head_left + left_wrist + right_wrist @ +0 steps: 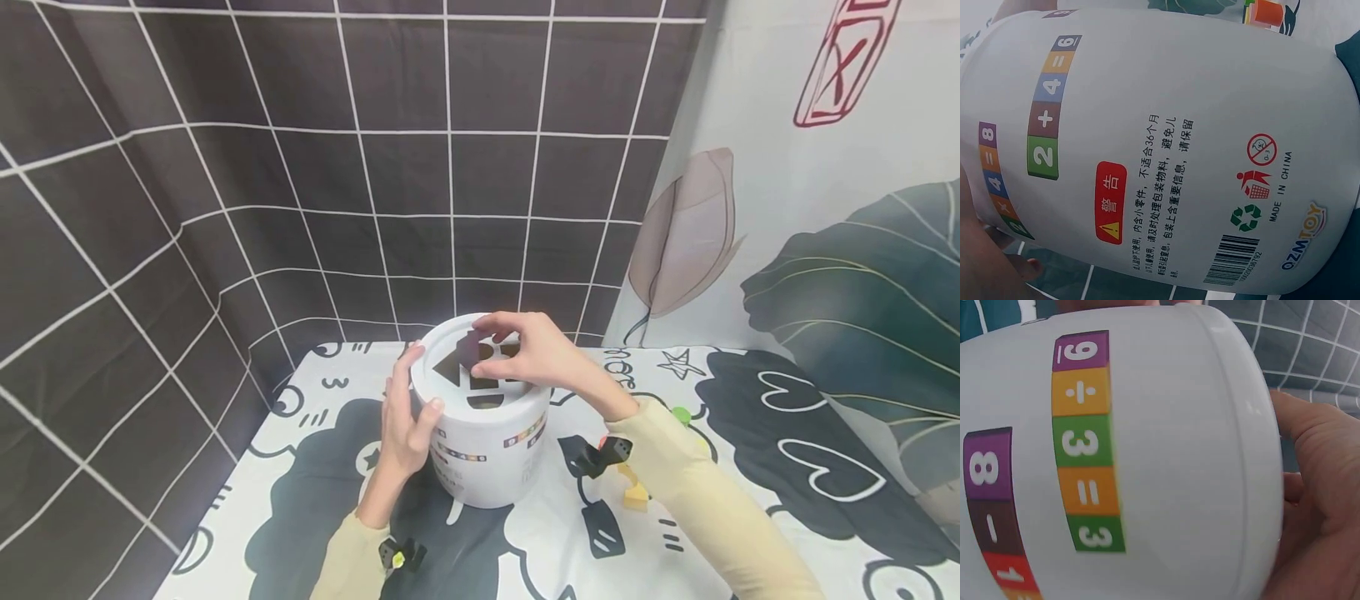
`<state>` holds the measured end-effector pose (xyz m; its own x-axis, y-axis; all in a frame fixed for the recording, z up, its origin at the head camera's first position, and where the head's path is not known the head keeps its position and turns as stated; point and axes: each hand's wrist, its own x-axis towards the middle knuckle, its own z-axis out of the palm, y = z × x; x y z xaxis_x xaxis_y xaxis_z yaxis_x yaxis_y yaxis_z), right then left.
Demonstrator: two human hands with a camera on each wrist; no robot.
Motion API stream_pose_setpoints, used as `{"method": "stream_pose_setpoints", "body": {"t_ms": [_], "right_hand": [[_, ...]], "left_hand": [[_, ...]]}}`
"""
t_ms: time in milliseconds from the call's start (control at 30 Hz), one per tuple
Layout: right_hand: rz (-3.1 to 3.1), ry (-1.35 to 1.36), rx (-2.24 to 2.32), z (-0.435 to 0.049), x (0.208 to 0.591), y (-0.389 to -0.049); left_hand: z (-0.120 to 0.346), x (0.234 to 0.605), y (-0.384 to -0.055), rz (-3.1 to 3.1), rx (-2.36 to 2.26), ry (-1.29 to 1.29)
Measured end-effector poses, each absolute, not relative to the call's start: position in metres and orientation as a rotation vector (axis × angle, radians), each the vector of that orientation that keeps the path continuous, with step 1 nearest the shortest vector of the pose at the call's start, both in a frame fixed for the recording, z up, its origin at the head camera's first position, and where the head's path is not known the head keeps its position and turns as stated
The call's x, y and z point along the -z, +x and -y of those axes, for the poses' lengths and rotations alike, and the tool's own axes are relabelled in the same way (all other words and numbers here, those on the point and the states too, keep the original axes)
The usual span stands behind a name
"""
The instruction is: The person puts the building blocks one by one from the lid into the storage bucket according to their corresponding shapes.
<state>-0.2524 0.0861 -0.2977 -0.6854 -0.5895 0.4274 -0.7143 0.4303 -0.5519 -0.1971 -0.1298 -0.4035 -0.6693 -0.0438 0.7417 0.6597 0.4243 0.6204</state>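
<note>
A white shape-sorter bucket [487,467] stands upright on the patterned cloth, its side printed with coloured sums. Its white lid [437,392] has several dark-looking cutouts. My left hand [405,417] holds the bucket's left side, fingers along the wall and thumb near the front rim. Over the lid, my right hand [528,346] pinches a dark purple block [469,350] between thumb and fingers. Whether the block's lower end sits in a cutout, I cannot tell. In the right wrist view the bucket wall [1179,456] hides the block and the fingertips.
Yellow blocks [636,497] lie right of the bucket, and a green piece [681,414] shows beyond the right sleeve [697,492]. An orange block [1267,12] appears at the top of the left wrist view. A dark gridded curtain [397,167] hangs behind the bucket.
</note>
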Motion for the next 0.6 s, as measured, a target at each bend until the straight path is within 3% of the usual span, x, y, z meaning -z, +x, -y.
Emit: {"method": "stream_pose_setpoints", "body": {"t_ms": [600], "right_hand": [[2.611, 1.135, -1.047, -0.06, 0.301, -0.255]], "left_hand": [[0.13, 0.403, -0.197, 2.013, 1.276, -0.502]]}}
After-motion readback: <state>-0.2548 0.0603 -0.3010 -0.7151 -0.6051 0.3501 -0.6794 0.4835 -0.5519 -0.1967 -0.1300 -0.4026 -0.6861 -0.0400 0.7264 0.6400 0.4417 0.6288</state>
